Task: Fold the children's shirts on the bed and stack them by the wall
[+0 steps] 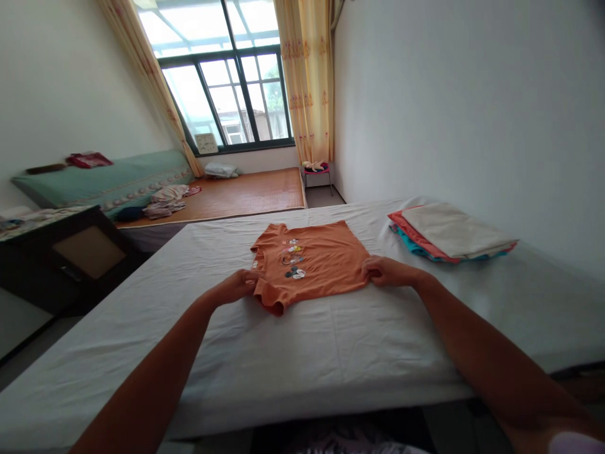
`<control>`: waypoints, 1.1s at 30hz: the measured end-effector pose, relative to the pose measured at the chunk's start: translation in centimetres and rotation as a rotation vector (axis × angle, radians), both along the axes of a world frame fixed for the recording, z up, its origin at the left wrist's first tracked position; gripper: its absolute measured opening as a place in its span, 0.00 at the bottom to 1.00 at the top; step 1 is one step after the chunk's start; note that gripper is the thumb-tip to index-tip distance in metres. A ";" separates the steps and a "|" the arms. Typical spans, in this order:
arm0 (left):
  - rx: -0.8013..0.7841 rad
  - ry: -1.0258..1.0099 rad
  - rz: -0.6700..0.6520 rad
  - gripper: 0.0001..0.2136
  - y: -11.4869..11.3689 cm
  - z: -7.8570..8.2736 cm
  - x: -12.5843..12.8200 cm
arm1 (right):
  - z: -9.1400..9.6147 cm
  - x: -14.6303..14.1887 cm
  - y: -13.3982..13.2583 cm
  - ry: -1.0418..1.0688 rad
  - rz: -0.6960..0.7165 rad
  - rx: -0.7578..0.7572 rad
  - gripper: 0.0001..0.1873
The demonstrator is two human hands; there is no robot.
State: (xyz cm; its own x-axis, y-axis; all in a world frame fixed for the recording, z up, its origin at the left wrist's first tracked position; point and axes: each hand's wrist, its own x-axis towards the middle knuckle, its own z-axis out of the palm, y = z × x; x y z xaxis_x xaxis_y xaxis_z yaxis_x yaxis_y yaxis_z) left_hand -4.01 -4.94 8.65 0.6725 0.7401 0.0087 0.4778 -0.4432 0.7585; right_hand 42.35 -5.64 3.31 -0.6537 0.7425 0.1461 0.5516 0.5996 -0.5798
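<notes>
An orange T-shirt (326,258) with a row of cartoon prints lies spread, front up, on a white-sheeted bed (340,340). Its collar and sleeves point left, its hem right. My left hand (239,285) is closed on the shirt's neck and shoulder edge, close to the near sleeve. At the near corner of the hem, my right hand (387,271) pinches the cloth with bent fingers. The fingertips of both hands are partly hidden.
A stack of folded clothes (454,233), white, red and teal, lies to the right by the wall. A dark cabinet (66,258) stands at left. Beyond are another bed (255,192), a small stool (317,169) and a clock (206,144) below the window.
</notes>
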 end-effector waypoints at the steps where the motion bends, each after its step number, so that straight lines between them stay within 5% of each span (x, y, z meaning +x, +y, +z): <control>1: -0.062 -0.053 0.075 0.17 0.8 0.3 0.1 | -0.3 -0.1 0.5 0.053 -0.074 -0.013 0.11; 5: -0.100 -0.330 0.498 0.22 4.8 0.1 1.0 | -1.4 -0.8 2.8 0.313 -0.507 -0.010 0.15; 8: -0.044 -0.381 0.651 0.29 6.8 -1.2 1.4 | -2.0 -0.9 3.9 0.393 -0.764 -0.006 0.22; 14: -0.060 -0.252 0.584 0.37 6.1 -3.4 -0.4 | -3.3 1.1 3.9 0.414 -0.629 -0.139 0.35; 19: -0.112 -0.191 0.419 0.37 5.2 -2.5 -0.4 | -3.2 0.5 4.6 0.491 -0.623 -0.023 0.17; 25: -0.241 -0.093 0.192 0.25 4.3 -1.2 -1.9 | -2.4 -0.7 4.4 0.531 -0.677 0.102 0.14; 33: -0.071 -0.027 0.239 0.27 4.3 -1.9 0.2 | -2.4 -1.4 3.8 0.332 -0.682 0.142 0.12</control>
